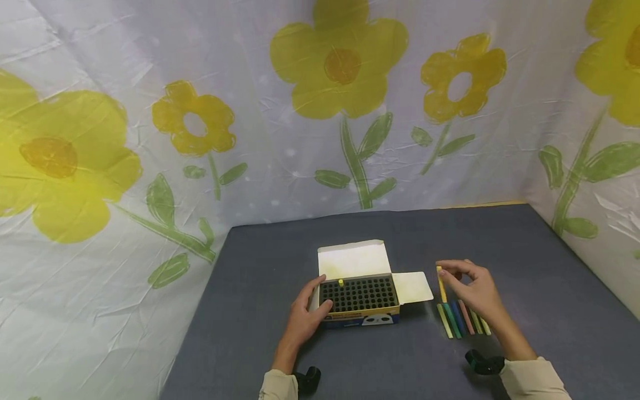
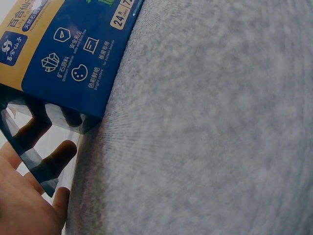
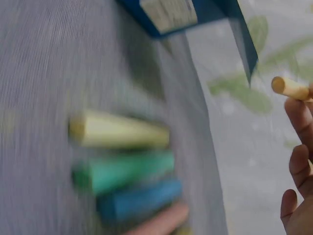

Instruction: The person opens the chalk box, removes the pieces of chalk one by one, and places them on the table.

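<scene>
My left hand (image 1: pixel 306 316) grips the left end of a chalk box (image 1: pixel 350 321), thumb at the front edge and fingers toward the back corner. The box is open, its black insert full of round holes; one yellow chalk stick (image 1: pixel 341 283) stands in the back row. In the left wrist view, my fingers pass behind the box's end flap (image 2: pixel 36 171). My right hand (image 1: pixel 477 291) pinches an orange-yellow chalk stick (image 3: pixel 291 88) by its far end, over a row of loose chalk. That row includes a pale yellow stick (image 3: pixel 122 131), a green one (image 3: pixel 129 171) and a blue one (image 3: pixel 142 199).
The box's white lid (image 1: pixel 354 260) leans back, and a side flap (image 1: pixel 412 287) sticks out to the right toward the chalk row. A dark grey cloth (image 1: pixel 240 333) covers the table. Flower-print curtains (image 1: pixel 280 183) hang behind and at both sides.
</scene>
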Tool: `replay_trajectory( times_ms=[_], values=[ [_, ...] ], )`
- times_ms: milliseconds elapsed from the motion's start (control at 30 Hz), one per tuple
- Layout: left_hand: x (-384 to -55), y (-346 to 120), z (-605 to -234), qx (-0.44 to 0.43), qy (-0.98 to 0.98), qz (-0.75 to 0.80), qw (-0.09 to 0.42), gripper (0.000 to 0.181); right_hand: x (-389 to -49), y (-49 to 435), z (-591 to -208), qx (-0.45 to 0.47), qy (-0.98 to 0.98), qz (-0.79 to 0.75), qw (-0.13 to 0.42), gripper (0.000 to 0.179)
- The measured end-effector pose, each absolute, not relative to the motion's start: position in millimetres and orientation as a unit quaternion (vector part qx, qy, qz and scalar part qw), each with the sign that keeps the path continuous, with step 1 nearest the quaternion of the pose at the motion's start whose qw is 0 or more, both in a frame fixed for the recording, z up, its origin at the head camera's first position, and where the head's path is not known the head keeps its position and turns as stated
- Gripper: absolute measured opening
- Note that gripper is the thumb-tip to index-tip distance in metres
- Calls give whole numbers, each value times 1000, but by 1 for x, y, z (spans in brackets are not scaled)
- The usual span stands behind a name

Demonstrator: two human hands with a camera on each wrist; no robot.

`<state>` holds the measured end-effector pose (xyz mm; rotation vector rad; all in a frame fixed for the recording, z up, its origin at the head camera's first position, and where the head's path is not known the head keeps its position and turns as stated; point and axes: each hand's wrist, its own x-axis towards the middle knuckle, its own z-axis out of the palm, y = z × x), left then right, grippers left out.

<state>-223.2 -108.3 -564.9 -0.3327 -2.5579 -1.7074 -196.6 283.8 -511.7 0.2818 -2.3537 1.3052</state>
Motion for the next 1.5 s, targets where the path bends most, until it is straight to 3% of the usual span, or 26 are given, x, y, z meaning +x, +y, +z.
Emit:
replay_trajectory(
  times_ms=[700,1500],
  values=[
    [-224,-108,-566,-111,-830,-546,26,59,-173,372,-542,-30,-927,331,173,23],
    [-224,-108,-565,-100,-832,-545,22,60,-168,390,-543,-43,-970,220,90,24]
  ],
)
